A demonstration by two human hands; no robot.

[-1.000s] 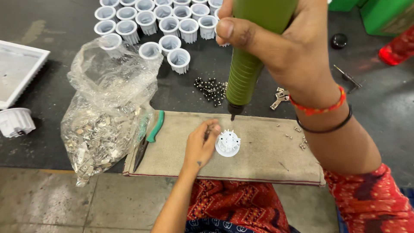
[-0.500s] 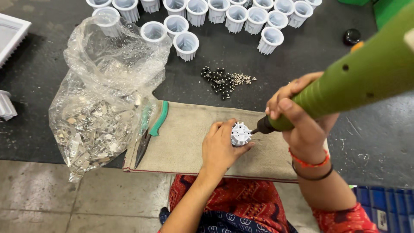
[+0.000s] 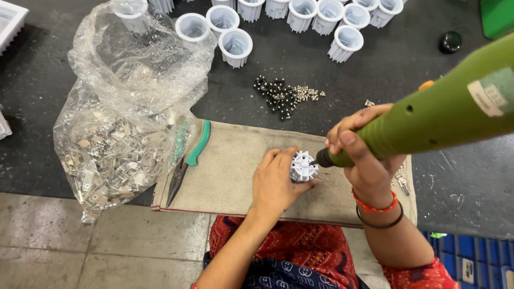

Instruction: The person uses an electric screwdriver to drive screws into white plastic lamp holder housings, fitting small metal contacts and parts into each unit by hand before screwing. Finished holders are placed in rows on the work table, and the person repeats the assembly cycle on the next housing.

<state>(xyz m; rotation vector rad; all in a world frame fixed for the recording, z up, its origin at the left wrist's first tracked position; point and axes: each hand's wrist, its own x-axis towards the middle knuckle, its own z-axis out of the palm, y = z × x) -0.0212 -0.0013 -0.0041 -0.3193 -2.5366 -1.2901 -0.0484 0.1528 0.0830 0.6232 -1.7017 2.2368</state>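
Presently, items as seen:

One left hand (image 3: 276,184), fingers curled around one small white finned housing (image 3: 303,166), pinning it on one beige cloth mat (image 3: 235,171) directly beneath both hands.

One right hand (image 3: 364,152), clenched around the barrel of one green electric screwdriver (image 3: 439,115); the tool lies tilted, its dark tip meeting the housing's right side. Two bands on the right wrist: one orange (image 3: 375,203), one black (image 3: 381,223).

One pair of pliers with green handles (image 3: 187,163), lying on the mat well to the left of the left hand, apart from it.

One clear plastic bag (image 3: 126,107) farther left of the pliers, holding many small metal pieces, too many to count; one white cup shows through its upper part.

One loose heap of small dark screws (image 3: 281,96) on the dark worktop (image 3: 64,69) just beyond the hands, number not countable.

White ribbed cups (image 3: 235,47) beyond the screws, ten at least partly in view, the row cut off by the upper edge.

One small dark round cap (image 3: 450,41) beyond the right hand, near the tool's body.

One small metal part (image 3: 402,183) on the mat just right of the right wrist.

Red patterned clothing (image 3: 300,249) below the hands, nearest the wearer.
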